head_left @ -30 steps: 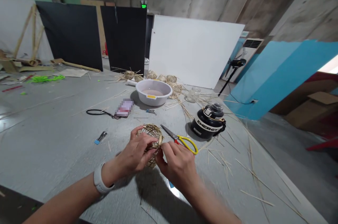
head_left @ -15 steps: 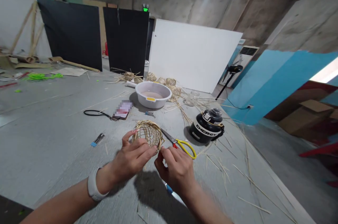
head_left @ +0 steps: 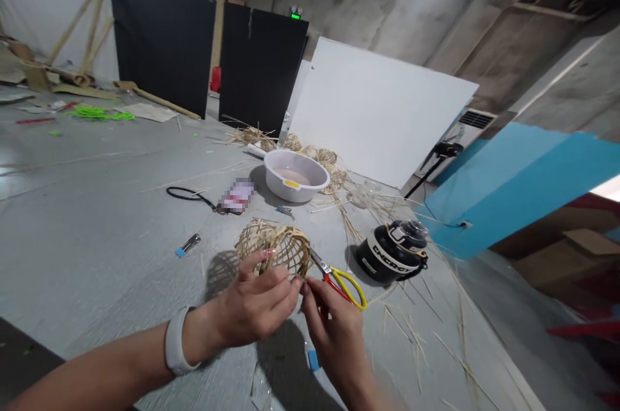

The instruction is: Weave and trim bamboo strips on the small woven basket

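- Nearest you, your left hand (head_left: 252, 304), with a white band on its wrist, grasps the small round woven bamboo basket (head_left: 274, 249) from below and at its side, thumb up against the weave.
- Your right hand (head_left: 334, 327) sits at 3 o'clock of the left, fingertips pinched at the basket's lower rim; a strip between them is too fine to make out.
- Just below that hand, a small blue piece (head_left: 312, 359) lies on the grey table (head_left: 97, 230).
- At 3 o'clock of the basket, yellow-handled scissors (head_left: 341, 278) lie flat, blades almost touching the weave.
- Further on at 3 o'clock stands a black drinking jug with white lettering (head_left: 393, 256), thin bamboo strips (head_left: 426, 333) scattered around it.
- At 9 o'clock of the basket lies a small silver and blue clip (head_left: 188, 245).
- At 12 o'clock, well apart, a white plastic basin (head_left: 295, 175) sits with more woven baskets (head_left: 329, 165) behind it.
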Tool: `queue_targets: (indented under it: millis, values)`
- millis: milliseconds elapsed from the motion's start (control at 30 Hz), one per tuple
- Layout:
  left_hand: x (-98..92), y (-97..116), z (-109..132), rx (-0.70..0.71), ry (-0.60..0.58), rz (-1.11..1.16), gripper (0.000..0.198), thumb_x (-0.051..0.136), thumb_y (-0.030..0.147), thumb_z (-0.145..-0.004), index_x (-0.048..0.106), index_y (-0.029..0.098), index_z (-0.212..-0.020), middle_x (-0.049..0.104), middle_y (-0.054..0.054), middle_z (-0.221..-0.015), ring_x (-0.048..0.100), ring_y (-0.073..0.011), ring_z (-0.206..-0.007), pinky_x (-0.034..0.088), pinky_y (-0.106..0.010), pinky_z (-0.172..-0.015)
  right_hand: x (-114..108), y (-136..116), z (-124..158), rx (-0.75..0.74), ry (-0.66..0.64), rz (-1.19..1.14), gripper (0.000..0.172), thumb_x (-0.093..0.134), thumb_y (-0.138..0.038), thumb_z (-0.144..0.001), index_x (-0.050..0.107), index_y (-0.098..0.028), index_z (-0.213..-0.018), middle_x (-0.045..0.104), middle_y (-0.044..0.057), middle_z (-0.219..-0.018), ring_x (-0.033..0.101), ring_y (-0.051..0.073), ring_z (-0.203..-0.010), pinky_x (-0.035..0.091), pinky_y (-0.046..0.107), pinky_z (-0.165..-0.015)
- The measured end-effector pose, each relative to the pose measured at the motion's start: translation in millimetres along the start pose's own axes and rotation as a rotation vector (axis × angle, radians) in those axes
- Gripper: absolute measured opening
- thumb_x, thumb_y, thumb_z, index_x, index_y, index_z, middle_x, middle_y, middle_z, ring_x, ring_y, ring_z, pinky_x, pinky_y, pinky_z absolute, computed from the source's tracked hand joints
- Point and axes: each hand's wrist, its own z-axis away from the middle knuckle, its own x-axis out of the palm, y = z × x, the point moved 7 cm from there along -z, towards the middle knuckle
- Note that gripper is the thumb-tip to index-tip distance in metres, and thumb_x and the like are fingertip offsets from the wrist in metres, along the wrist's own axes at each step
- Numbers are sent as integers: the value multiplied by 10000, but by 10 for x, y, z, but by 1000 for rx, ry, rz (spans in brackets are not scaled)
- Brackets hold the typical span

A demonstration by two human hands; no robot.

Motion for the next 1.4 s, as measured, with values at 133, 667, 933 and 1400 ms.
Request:
queue_targets:
  millis: [133, 667, 933, 1400]
  values:
    - [1, -10, 8, 5, -11, -5, 214, 490, 115, -951, 693, 182, -958, 730, 19, -795, 635, -134, -899, 117, -404, -1214, 79, 177, 17, 306, -116, -308, 226, 609, -355, -904, 733, -170, -942, 738, 59, -707, 674, 163, -517, 562, 250, -499]
    - [-35, 15, -3, 41, 11, 71, 225, 460, 92, -937, 668, 179, -936, 713, 4, -788, 628, -132, -892, 229, -409, -1201, 91, 252, -70, 253, -82, -383, 318, 589, -458, -914, 730, -191, -815, 637, 13, -607, 586, 132, -495, 497, 236, -478]
    - [-46, -158, 21, -48, 54, 354, 170, 548, 100, -913, 638, 194, -1023, 728, 28, -772, 653, -128, -871, 233, -385, -1189, 36, 255, -118, 395, -101, -605, 350, 712, -492, -810, 623, -181, -676, 581, -12, -576, 532, 108, -462, 450, 222, -431]
    - [542, -668, 417, -837, 11, 892, 318, 838, 348, -689, 706, 207, -942, 720, -6, -768, 693, -198, -821, 228, -575, -1194, 141, 300, -82, 610, -123, -745, 432, 613, -602, -823, 568, -189, -701, 536, -39, -555, 472, 102, -505, 381, 230, -507]
